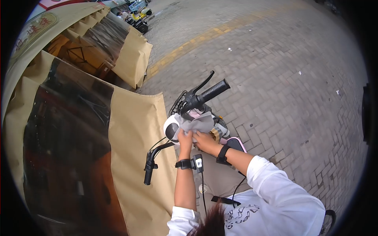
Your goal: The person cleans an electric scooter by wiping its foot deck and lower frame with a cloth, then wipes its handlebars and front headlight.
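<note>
My left hand (185,138) is closed on the near edge of a thin, crumpled grey sheet (202,123), which could be cloth or a plastic bag. Close beside it, my right hand (205,142) has its fingers curled at the same grey sheet. The sheet lies over the middle of a two-wheeler's handlebar, beside a white rounded housing with a dark display (172,129). One black handlebar grip (214,91) with a brake lever points up and right; the other grip (148,173) points down and left. What lies under the sheet is mostly hidden.
A beige awning curtain (132,137) with dark clear panels stands close on the left. Grey brick paving (283,98) stretches right, with a yellow strip (193,41). A yellow scooter (141,15) is parked far off. Pink-edged bodywork (236,144) sits right of my hands.
</note>
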`<action>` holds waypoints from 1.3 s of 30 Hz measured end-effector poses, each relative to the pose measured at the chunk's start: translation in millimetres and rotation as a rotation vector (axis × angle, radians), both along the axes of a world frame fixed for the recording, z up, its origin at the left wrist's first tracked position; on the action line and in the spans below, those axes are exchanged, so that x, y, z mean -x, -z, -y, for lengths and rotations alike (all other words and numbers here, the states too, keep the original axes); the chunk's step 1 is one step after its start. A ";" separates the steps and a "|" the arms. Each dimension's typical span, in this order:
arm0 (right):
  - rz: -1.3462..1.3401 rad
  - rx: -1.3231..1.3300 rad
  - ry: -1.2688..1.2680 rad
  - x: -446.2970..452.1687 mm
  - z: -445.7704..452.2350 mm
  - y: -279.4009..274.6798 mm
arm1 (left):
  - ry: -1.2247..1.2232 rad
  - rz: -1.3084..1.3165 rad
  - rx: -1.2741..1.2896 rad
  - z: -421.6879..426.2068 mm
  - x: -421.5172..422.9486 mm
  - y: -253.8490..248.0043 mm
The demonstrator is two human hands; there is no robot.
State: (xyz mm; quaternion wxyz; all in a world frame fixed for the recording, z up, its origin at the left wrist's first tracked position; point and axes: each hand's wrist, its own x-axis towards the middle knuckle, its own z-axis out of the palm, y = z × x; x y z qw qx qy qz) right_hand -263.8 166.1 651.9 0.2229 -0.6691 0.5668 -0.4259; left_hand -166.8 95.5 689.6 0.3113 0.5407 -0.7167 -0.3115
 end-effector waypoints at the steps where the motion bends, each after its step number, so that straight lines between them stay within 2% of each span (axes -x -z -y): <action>1: -0.010 0.053 0.008 -4.0 -9.2 -2.0 | 0.046 -0.148 -0.007 -8.7 -7.1 2.8; 2: -0.019 0.054 -0.021 -7.0 -17.8 -4.4 | 0.089 -0.299 -0.009 -17.2 -15.9 5.3; 4: -0.017 0.144 -0.139 -14.1 -33.4 -13.3 | 0.046 -0.279 0.010 -43.0 -38.2 -5.0; 6: -0.013 0.163 -0.217 -26.2 -47.3 -23.3 | -0.062 -0.440 -0.063 -73.1 -61.1 -14.0; 10: -0.047 0.224 -0.418 -55.4 -55.9 -42.0 | -0.180 -0.371 -0.068 -104.6 -113.9 -21.9; 12: -0.071 0.241 -0.444 -72.6 -53.5 -51.0 | -0.215 -0.268 -0.036 -112.8 -125.2 -52.7; 14: -0.081 0.381 -0.377 -87.2 -43.9 -61.8 | -0.306 0.211 0.150 -109.0 -125.3 -91.3; 16: -0.104 0.501 -0.278 -99.1 -29.1 -79.7 | -0.349 0.425 0.348 -88.4 -134.6 -106.2; 17: -0.112 0.557 -0.235 -102.2 -17.9 -88.6 | -0.359 0.494 0.533 -70.2 -137.5 -114.5; 18: -0.137 0.494 -0.216 -104.5 -3.2 -101.3 | -0.352 0.552 0.714 -53.7 -137.4 -117.5; 19: -0.109 0.441 -0.214 -109.7 11.4 -96.5 | -0.338 0.548 0.706 -43.2 -139.4 -116.0; 21: -0.088 0.377 -0.208 -118.3 29.0 -60.2 | -0.288 0.728 0.590 -25.7 -145.2 -97.4; 22: -0.127 0.273 -0.200 -121.1 36.9 -38.2 | -0.282 0.720 0.584 -18.7 -152.4 -73.6; 24: -0.168 0.169 -0.187 -119.7 37.8 -23.3 | -0.111 0.934 0.375 -9.6 -171.0 -25.3; 26: -0.096 0.297 -0.088 -115.7 27.4 -14.9 | -0.132 0.926 0.376 -13.5 -169.3 -18.1; 28: -0.080 0.245 -0.074 -115.7 24.2 -15.3 | -0.108 0.897 0.414 -17.3 -165.7 -20.4; 29: -0.061 0.306 -0.062 -117.0 24.0 -13.5 | -0.109 0.903 0.396 -18.4 -164.7 -19.6; 30: -0.037 0.365 -0.052 -119.6 23.6 -11.4 | -0.039 0.928 0.439 -15.7 -162.2 -20.5; 32: -0.019 0.334 -0.084 -126.4 32.6 -3.5 | 0.026 0.964 0.475 -9.3 -155.5 -27.2; 34: 0.178 0.181 -0.124 -130.9 41.3 0.0 | 0.120 1.007 0.393 -4.7 -144.0 -34.9; 35: 0.184 0.120 -0.148 -133.0 45.2 2.0 | 0.127 1.015 0.505 0.6 -141.3 -32.1; 38: 0.187 0.083 -0.079 -137.6 57.1 20.2 | 0.194 1.121 0.413 21.1 -126.2 -29.1; 39: 0.156 0.069 -0.084 -135.5 60.5 25.3 | 0.183 1.154 0.578 27.9 -122.5 -18.6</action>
